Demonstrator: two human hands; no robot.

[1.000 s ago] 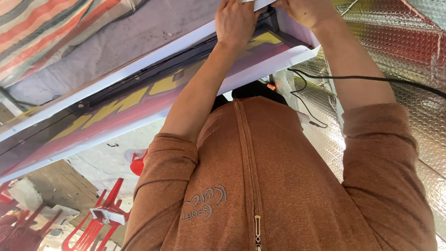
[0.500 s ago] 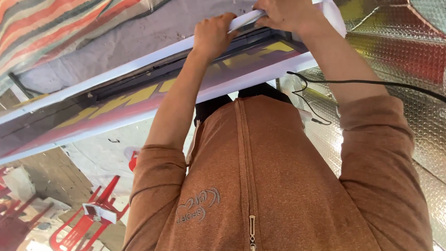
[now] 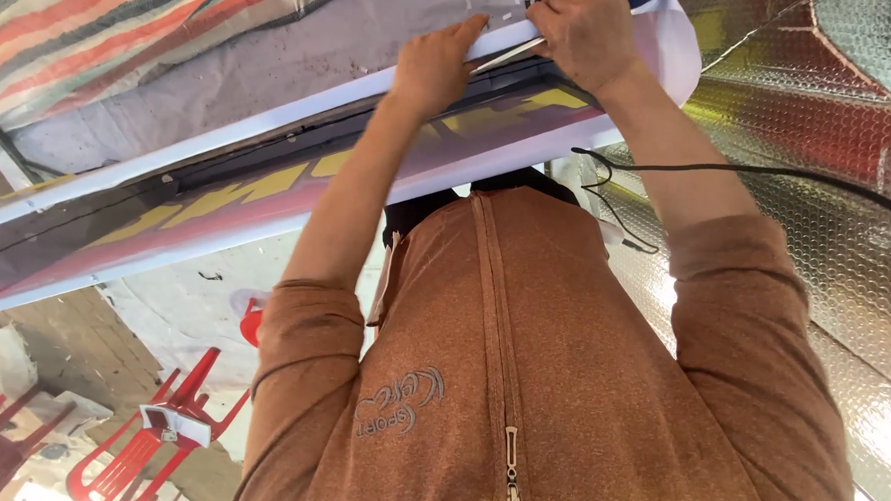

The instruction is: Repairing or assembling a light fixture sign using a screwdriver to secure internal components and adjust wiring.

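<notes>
A person in a brown zip jacket [image 3: 560, 386] is reaching overhead, left hand [image 3: 436, 65] pressing flat on a white sign frame [image 3: 271, 123] while right hand [image 3: 585, 31] is pinching a thin silvery blade [image 3: 504, 55] against its edge, a cut needing steady guidance.

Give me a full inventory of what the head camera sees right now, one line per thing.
long white-framed sign panel with yellow shapes on purple: one, overhead, slanting from lower left to upper right
thin silvery tool: one, at the panel's edge, under the right hand
striped red, grey and cream tarpaulin: one, upper left
silver bubble-foil insulation sheet: one, right side
thin black cable: one, across the foil
red plastic chairs: several, lower left
brown zip-up jacket: one, centre, worn by the person
left hand: on the panel's white edge
right hand: gripping at the panel's end, on the tool
</notes>
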